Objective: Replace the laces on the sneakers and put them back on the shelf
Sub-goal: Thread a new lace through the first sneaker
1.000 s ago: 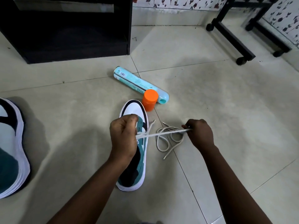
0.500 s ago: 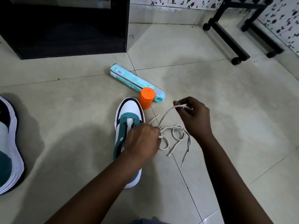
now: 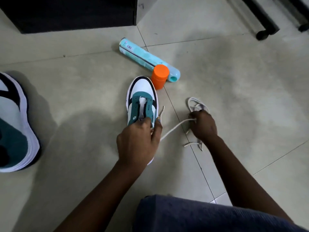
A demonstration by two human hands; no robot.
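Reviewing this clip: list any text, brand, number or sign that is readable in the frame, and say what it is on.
Nothing can be read.
Teal spray can: a barcode and small print near its base, too blurred to read.
Sneaker under the left hand: a small round mark on its side, illegible.
Orange cap: plain.

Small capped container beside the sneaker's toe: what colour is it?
Bright orange container, clearest in the head view.

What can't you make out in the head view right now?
- Rear half of the teal sneaker: covered by the left hand.
- Which eyelet the lace leaves: behind the left hand's fingers.
- Lace inside the right hand: hidden.
- Second sneaker: cut off by the left edge.
- Spray can label: too small to read.
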